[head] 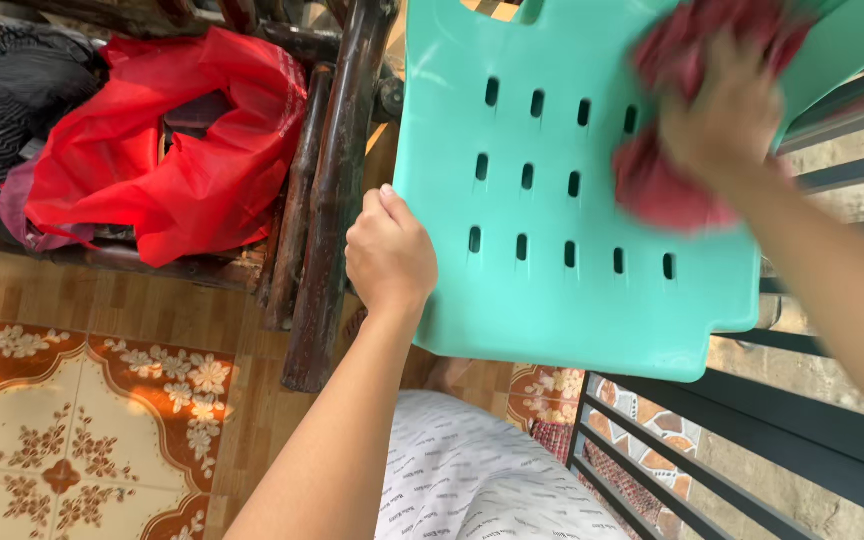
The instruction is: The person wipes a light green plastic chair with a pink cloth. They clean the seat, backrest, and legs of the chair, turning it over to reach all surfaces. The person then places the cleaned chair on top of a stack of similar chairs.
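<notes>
Here, red rag (664,185) under right hand (727,115), on turquoise chair (552,310)

This looks like a home porch. The floor tiles (72,430) have flower patterns, a dark metal railing (752,450) runs beside them, and a red bag (172,150) sits on an old wooden bench (322,200).

Bright, even daylight; strongest toward 3 o'clock, where the ground past the railing (752,470) looks washed out. My right hand (727,115) and the red cloth (672,180) at 1 o'clock are motion-blurred. My left hand (389,255) stays sharp. Soft sheen on the turquoise chair (552,320). Dark shadow at 11 o'clock.
</notes>
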